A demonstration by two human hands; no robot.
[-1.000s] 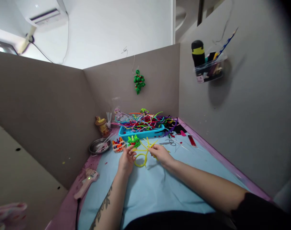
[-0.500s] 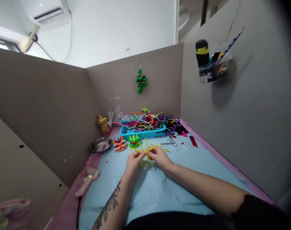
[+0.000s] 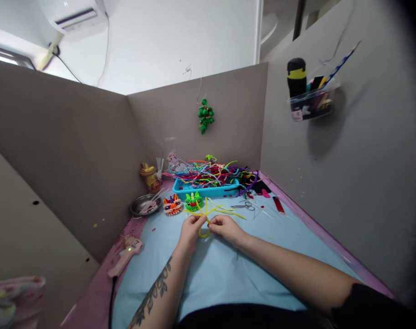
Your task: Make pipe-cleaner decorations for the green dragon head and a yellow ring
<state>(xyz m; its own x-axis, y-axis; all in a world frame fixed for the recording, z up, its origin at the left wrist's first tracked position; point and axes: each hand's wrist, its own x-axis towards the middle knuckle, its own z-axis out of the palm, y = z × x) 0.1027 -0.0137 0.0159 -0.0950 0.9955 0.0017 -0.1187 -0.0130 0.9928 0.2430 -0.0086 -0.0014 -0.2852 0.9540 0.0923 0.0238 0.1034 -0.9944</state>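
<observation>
Yellow pipe cleaners [image 3: 206, 206], crossed and fanned out from one point, are between my two hands over the blue table cover. My left hand [image 3: 192, 227] pinches them near the crossing. Thumb and fingers of my right hand [image 3: 224, 226] are closed on a yellow strand just right of that crossing. A yellow loop hangs below the fingertips. Just beyond my hands sit a green pipe-cleaner animal head [image 3: 193, 201] and an orange and white one [image 3: 172, 205]. Loose yellow pipe cleaners [image 3: 232, 213] lie on the cover past my right hand.
A blue tray [image 3: 208, 191] heaped with colourful pipe cleaners stands at the back. Scissors [image 3: 247, 206] lie right of centre. At left are a metal bowl [image 3: 145, 206] and a pink glue gun [image 3: 126, 257] with a cord. Grey partitions [image 3: 228, 119] enclose the table.
My right hand has shifted slightly down, and its fingers now grip a strand below the crossing. Fewer yellow ends fan out to the lower right. The view has turned slightly left.
</observation>
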